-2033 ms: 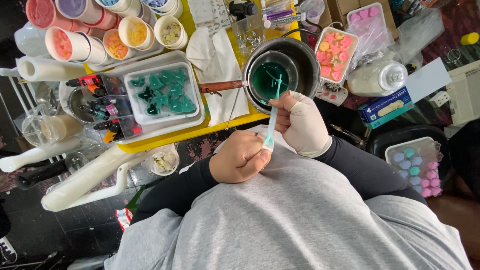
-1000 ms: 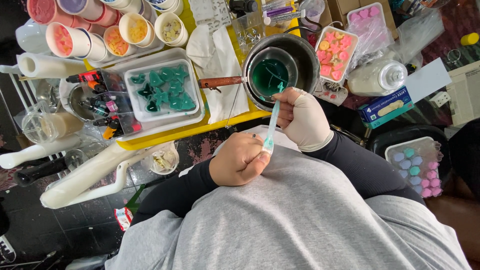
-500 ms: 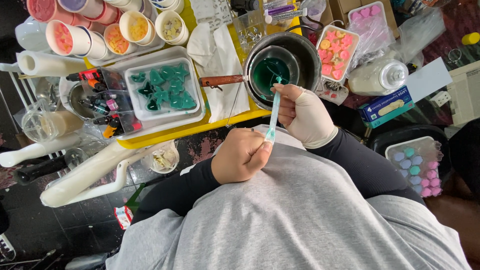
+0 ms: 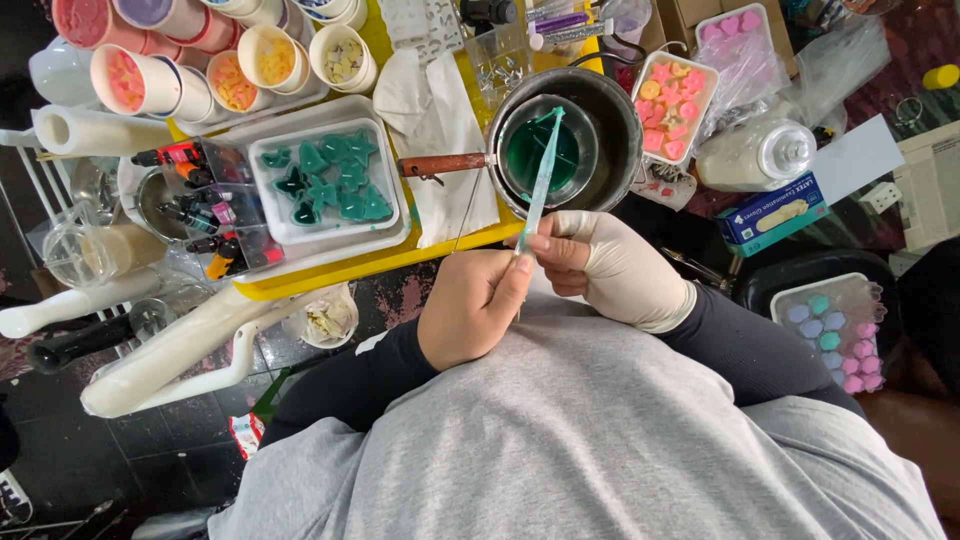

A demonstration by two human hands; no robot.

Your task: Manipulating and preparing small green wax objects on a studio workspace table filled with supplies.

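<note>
Yellow table, hands on syringe

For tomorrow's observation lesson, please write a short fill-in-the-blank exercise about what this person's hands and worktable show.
1. Both hands hold a thin syringe stained ____.
2. Only the ____ hand wears a pale glove; the left hand is bare.
3. The syringe tip points into the cup of green liquid inside a metal ____.
4. The white mould tray holds ____ shapes.

Missing words: green; right; pot; green
</note>
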